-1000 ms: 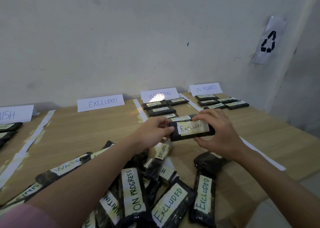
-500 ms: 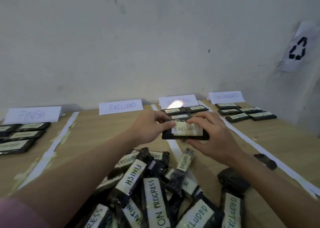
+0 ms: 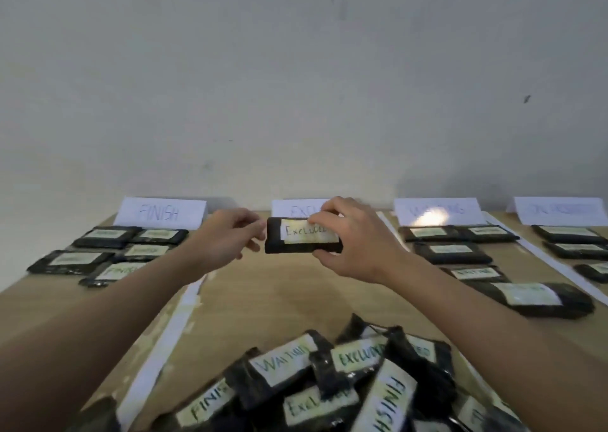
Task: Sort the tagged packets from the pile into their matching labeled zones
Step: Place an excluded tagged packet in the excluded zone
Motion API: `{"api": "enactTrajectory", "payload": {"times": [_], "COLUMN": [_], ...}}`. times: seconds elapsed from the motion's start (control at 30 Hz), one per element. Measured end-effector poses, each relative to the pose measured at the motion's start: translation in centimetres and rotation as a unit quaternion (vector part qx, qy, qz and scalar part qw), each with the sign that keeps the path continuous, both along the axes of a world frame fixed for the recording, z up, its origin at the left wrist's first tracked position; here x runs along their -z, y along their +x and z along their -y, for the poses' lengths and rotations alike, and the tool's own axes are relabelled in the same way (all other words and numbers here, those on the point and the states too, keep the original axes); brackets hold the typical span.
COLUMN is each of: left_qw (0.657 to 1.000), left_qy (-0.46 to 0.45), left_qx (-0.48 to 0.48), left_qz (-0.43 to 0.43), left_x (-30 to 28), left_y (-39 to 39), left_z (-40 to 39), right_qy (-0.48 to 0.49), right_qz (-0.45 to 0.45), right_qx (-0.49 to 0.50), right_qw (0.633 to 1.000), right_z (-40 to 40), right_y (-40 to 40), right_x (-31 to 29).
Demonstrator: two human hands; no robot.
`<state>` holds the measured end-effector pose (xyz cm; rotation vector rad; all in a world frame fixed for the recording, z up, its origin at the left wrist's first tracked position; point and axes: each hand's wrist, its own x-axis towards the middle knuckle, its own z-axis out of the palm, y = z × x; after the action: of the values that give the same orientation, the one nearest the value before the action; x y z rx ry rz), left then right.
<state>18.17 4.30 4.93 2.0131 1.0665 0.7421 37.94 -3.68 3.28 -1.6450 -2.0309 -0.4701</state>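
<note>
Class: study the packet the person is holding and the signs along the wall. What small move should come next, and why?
Probably lower the EXCLUDED packet onto the bare wood just below the EXCLUDED sign. The right hand grips it there, its tag matches the sign, and no packets lie in that zone yet. The left hand seems to be at its end.

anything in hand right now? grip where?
Right hand grips the EXCLUDED packet at its right end, fingers over the top edge. Left hand is at its left end; contact unclear.

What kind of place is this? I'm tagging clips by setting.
Probably a makeshift sorting station in a plain room, not a proper warehouse: a light wooden table against a bare white wall, handwritten white paper zone signs such as FINISH, and lanes marked off by white tape strips.
</note>
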Motion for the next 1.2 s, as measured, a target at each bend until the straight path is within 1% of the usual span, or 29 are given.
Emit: {"api": "enactTrajectory", "payload": {"times": [0.13, 0.27, 0.37, 0.43, 0.63, 0.77, 0.9, 0.97, 1.07, 1.2], "left_qw": [0.997, 0.99, 0.979, 0.974, 0.968, 0.966, 0.972, 0.975, 0.979, 0.972], "left_qy": [0.008, 0.05, 0.091, 0.101, 0.127, 0.122, 0.112, 0.108, 0.108, 0.114], "left_qx": [-0.046, -0.031, -0.019, -0.01, 0.009, 0.014, 0.042, 0.061, 0.095, 0.171], "left_qz": [-0.058, -0.125, -0.179, -0.201, -0.216, -0.228, -0.203, -0.185, -0.144, -0.115], "left_x": [2.9, 5.5, 6.8, 7.8, 8.6, 7.7, 5.5, 4.0, 1.9, -0.4], "left_y": [-3.1, -4.0, -4.4, -4.8, -4.9, -4.5, -3.8, -3.1, -1.6, 1.3], "left_z": [-4.2, -6.3, -7.2, -8.0, -8.5, -7.9, -5.7, -4.0, -0.8, 4.3], "right_qy": [-0.103, -0.169, -0.178, -0.188, -0.23, -0.224, -0.224, -0.223, -0.197, -0.169], "right_qz": [-0.025, -0.034, -0.057, -0.075, -0.063, -0.056, -0.048, -0.066, -0.081, -0.096], "right_qx": [0.035, 0.056, 0.051, 0.048, 0.063, 0.047, 0.017, 0.009, -0.006, -0.008], "right_qw": [0.994, 0.983, 0.981, 0.978, 0.969, 0.972, 0.973, 0.972, 0.977, 0.981], "right_z": [-6.4, -12.2, -15.7, -17.3, -18.9, -17.4, -13.9, -11.1, -5.7, 2.6], "right_y": [-1.5, -2.8, -3.4, -3.9, -4.4, -4.2, -3.1, -2.2, -1.0, 1.0], "right_x": [0.9, 2.3, 3.6, 4.5, 6.2, 5.1, 2.3, 0.9, -0.7, -2.1]}}
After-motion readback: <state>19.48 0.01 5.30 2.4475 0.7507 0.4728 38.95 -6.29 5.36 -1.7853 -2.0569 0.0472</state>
